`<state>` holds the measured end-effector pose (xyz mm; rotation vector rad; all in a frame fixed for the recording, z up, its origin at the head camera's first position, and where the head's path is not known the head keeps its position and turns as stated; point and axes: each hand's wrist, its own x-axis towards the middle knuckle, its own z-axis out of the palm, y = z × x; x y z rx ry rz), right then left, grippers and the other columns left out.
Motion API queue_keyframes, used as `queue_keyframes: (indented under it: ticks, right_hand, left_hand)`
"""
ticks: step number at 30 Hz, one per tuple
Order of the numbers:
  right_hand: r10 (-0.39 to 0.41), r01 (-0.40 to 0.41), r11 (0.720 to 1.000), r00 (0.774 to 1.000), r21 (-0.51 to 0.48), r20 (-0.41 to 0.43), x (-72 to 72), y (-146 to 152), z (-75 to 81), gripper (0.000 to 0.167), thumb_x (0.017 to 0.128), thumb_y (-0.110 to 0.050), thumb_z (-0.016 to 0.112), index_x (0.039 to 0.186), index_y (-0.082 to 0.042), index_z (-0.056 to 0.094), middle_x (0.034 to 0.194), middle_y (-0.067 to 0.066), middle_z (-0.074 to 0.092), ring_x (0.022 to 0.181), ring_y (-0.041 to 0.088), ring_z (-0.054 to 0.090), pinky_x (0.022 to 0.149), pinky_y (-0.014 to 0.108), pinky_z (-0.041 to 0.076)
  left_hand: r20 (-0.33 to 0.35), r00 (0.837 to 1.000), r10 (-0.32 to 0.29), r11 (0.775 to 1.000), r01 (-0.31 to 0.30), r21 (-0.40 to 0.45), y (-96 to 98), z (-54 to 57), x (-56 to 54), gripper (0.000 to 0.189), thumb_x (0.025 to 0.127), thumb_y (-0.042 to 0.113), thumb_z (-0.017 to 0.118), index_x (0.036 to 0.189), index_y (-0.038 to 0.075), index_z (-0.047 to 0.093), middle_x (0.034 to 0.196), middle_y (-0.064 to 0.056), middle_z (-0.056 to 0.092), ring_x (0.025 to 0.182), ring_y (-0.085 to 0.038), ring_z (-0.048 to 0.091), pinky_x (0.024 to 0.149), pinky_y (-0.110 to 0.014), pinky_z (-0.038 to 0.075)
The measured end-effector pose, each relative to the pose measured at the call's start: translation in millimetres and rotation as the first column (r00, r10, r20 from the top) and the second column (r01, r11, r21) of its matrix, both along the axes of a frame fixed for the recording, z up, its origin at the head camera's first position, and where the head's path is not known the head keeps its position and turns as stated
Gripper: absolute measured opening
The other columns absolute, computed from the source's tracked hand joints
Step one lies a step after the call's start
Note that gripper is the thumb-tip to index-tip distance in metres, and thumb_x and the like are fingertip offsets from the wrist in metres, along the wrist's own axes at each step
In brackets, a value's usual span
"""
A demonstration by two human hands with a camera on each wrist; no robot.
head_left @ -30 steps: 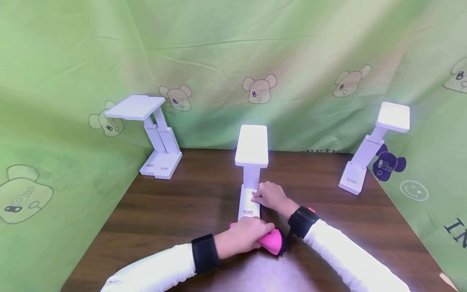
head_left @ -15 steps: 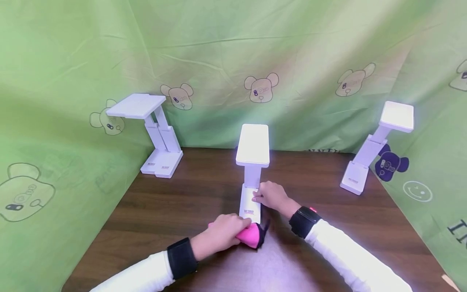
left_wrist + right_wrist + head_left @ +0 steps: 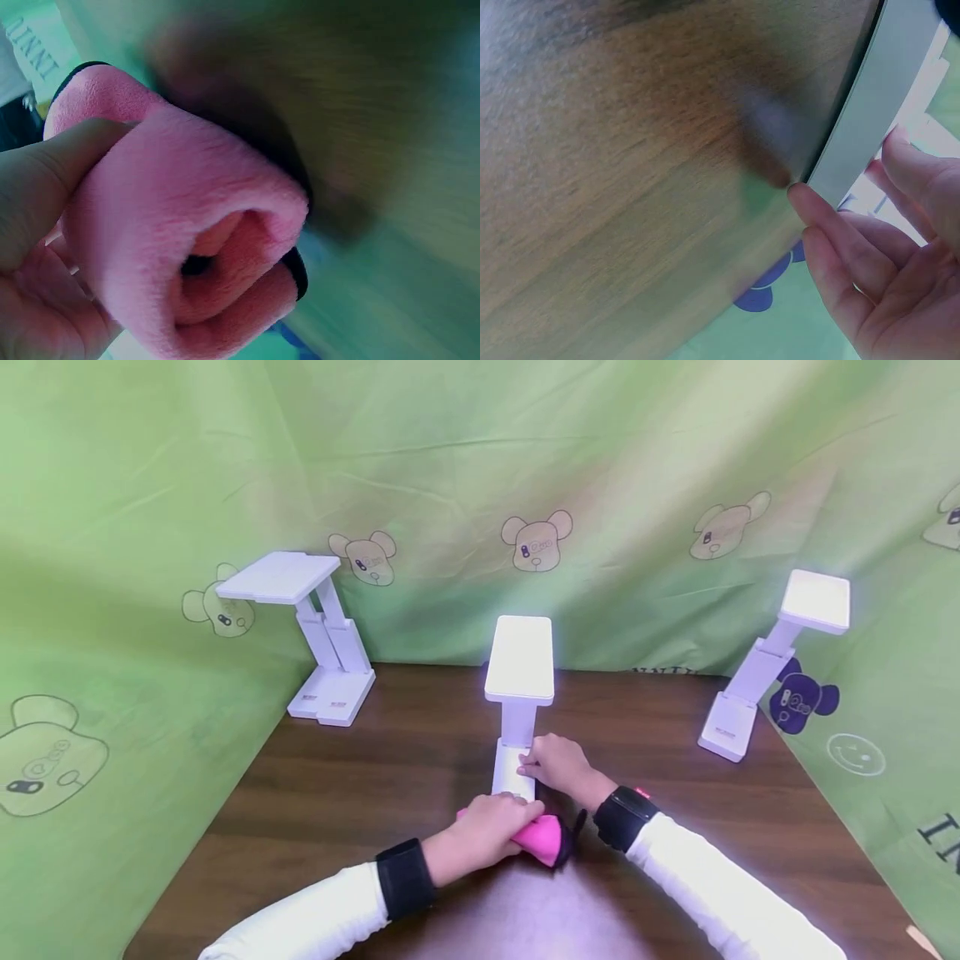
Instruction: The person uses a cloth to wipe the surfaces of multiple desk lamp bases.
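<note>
In the head view my left hand [image 3: 483, 833] grips a rolled pink plush cloth [image 3: 542, 842] with black edging, just in front of the middle white desk lamp [image 3: 519, 656]. The left wrist view shows the thumb laid over the cloth [image 3: 165, 187], which is curled into a loose roll with a hollow end. With thumb on top and fingers at the side edge, my right hand [image 3: 562, 765] pinches that lamp's base [image 3: 510, 770]. From the right wrist, the fingertips touch the edge of the base [image 3: 866, 105]. The left hand covers the base's front end.
Two white lamps [image 3: 330, 693] stand side by side at the back left of the brown wooden table [image 3: 360, 777]. Another lit lamp [image 3: 738, 697] stands at the back right. A green curtain [image 3: 442, 460] with printed bear heads surrounds the table.
My left hand slid left with the pink cloth, then back partway to the right along the front of the lamp base. The right hand and the lamp stay in place.
</note>
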<state>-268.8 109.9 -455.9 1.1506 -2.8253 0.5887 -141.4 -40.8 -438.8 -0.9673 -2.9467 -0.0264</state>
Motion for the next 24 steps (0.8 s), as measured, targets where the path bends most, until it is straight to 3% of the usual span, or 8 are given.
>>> queue_keyframes:
  ticks: [6,9,14,19,22,24]
  right_hand:
    - [0.007,-0.008,1.000,1.000,0.009,0.010,-2.0,0.8,0.3,0.018,0.085,-0.026,0.083,0.091,-0.009,0.083,0.065,0.000,0.061,0.055,0.012,0.047,0.048,0.025,0.038]
    - [0.017,-0.017,1.000,1.000,0.004,0.018,-3.2,1.3,2.0,0.019,0.086,-0.025,0.083,0.092,-0.007,0.083,0.063,-0.001,0.058,0.054,0.012,0.046,0.047,0.025,0.037]
    - [0.024,-0.023,1.000,1.000,-0.008,0.011,-2.3,2.3,2.9,0.016,0.087,-0.024,0.082,0.090,-0.008,0.083,0.068,0.002,0.064,0.057,0.012,0.048,0.049,0.027,0.041]
    - [0.023,-0.023,0.999,1.000,-0.025,0.005,0.8,1.3,2.0,0.014,0.087,-0.024,0.082,0.085,-0.010,0.083,0.068,0.003,0.066,0.058,0.013,0.051,0.050,0.029,0.044]
    - [0.020,-0.020,0.999,1.000,-0.028,0.002,1.6,0.9,1.9,0.014,0.087,-0.024,0.082,0.084,-0.011,0.083,0.064,0.001,0.062,0.056,0.013,0.049,0.049,0.030,0.043]
    - [0.016,-0.017,0.999,1.000,-0.029,-0.005,1.9,1.5,1.9,0.013,0.087,-0.023,0.082,0.083,-0.011,0.083,0.062,0.000,0.059,0.055,0.013,0.048,0.048,0.030,0.043]
  left_hand:
    - [0.051,0.991,0.125,0.990,-0.129,0.062,-47.6,7.1,13.2,0.043,0.076,0.027,0.091,0.106,0.018,0.061,0.094,0.003,0.070,0.079,-0.013,0.064,0.064,-0.030,0.054]
    - [0.034,0.990,0.138,0.989,-0.140,0.054,-52.7,9.3,15.1,0.044,0.075,0.026,0.092,0.105,0.017,0.061,0.093,0.003,0.070,0.079,-0.014,0.064,0.064,-0.031,0.055]
    - [0.015,0.998,0.067,0.998,-0.067,-0.010,-20.0,6.7,10.5,0.045,0.078,0.031,0.090,0.110,0.020,0.061,0.098,0.003,0.071,0.086,-0.014,0.067,0.061,-0.031,0.054]
    - [-0.045,0.997,-0.054,0.998,0.053,-0.025,22.6,-0.1,-4.3,0.048,0.080,0.036,0.087,0.117,0.020,0.061,0.099,0.006,0.069,0.090,-0.008,0.067,0.064,-0.026,0.055]
    - [-0.061,0.995,-0.078,0.997,0.077,-0.011,32.9,-2.8,-11.5,0.047,0.081,0.036,0.087,0.116,0.020,0.060,0.098,0.006,0.069,0.092,-0.008,0.067,0.068,-0.024,0.056]
    - [-0.033,0.997,-0.068,0.997,0.069,0.029,30.3,-4.0,-13.4,0.045,0.081,0.035,0.087,0.113,0.019,0.059,0.098,0.006,0.069,0.090,-0.007,0.066,0.069,-0.024,0.055]
